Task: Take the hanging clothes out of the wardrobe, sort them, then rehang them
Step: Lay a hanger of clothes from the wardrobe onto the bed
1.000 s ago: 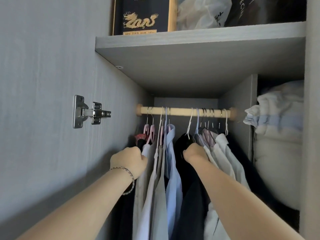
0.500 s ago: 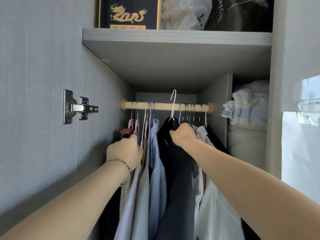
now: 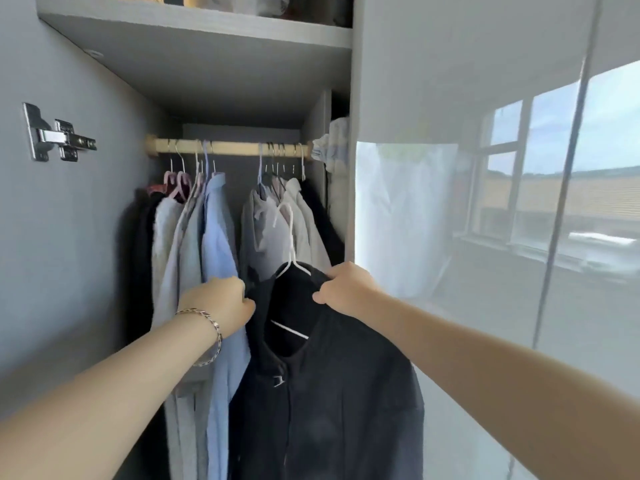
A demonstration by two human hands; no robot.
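Here, in the head view, the dark jacket (image 3: pixel 325 393) hangs on a white hanger (image 3: pixel 290 237) in front of the wardrobe opening, its hook clear of the wooden rod (image 3: pixel 228 147), which lies toward 12 o'clock. The left hand (image 3: pixel 218 303), wearing 1 bracelet (image 3: pixel 209 336), curls its fingers onto the jacket's shoulder edge at 9 o'clock of the collar. The right hand (image 3: pixel 346 289) clutches the collar at 2 o'clock. On the rod, a blue shirt (image 3: pixel 218 244) hangs at 10 o'clock of the jacket and pale shirts (image 3: pixel 277 223) at 12. A glossy door (image 3: pixel 485 237) stands at 3 o'clock.
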